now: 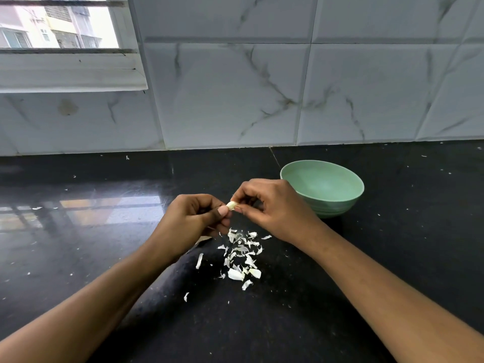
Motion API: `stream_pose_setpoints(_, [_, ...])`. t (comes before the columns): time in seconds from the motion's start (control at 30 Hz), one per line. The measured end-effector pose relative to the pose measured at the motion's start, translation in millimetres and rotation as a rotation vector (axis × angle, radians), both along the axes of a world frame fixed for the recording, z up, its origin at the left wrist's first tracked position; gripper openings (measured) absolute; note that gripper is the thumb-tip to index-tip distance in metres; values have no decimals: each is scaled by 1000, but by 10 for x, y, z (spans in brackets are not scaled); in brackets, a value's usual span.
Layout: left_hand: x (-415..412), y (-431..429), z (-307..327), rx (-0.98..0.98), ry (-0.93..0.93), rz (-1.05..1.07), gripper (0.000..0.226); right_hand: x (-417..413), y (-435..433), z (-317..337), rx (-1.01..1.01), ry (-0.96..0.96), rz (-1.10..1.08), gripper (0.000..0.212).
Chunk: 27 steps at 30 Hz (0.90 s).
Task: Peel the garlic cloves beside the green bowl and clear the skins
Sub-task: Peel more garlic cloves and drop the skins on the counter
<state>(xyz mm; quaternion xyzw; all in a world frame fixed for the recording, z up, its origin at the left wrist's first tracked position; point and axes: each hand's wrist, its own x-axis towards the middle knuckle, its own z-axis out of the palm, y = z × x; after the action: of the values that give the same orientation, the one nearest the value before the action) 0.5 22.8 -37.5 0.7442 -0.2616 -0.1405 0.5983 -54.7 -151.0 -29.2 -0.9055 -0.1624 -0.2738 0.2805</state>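
A small pale garlic clove [232, 205] is held above the black counter between both hands. My left hand [195, 218] pinches it with thumb and curled fingers from the left. My right hand [272, 208] pinches its other end with fingertips from the right. Below the hands lies a scatter of white garlic skins [242, 254] on the counter. The green bowl [326, 188] stands just right of my right hand; what shows of its inside looks bare.
The black stone counter [392, 258] carries stray skin flecks all around. A marble-tiled wall [262, 95] closes the back, with a window [57, 24] at the upper left.
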Motion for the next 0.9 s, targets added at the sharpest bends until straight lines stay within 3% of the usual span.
stream_pose_setpoints(0.1, [-14, -5, 12, -46, 124, -41, 15, 7, -44, 23, 85, 46, 32, 8])
stream_pose_setpoints(0.4, [-26, -10, 40, -181, 256, -32, 10, 14, -34, -14, 251, 76, 43, 6])
stream_pose_setpoints(0.53, [-30, -32, 18, -314, 467, -129, 11, 22, -42, -3, 357, 128, 118, 8])
stream_pose_setpoints(0.7, [4, -2, -9, -385, 578, -275, 12, 19, -27, -1, 552, 223, 223, 15])
stream_pose_setpoints(0.8, [-13, 4, 9, -245, 395, -204, 14, 40, -47, -8, 646, 268, 183, 15])
stream_pose_setpoints(0.9, [-60, -6, 18, 105, -117, -71, 10, 83, -145, -6, 637, 289, 42, 13])
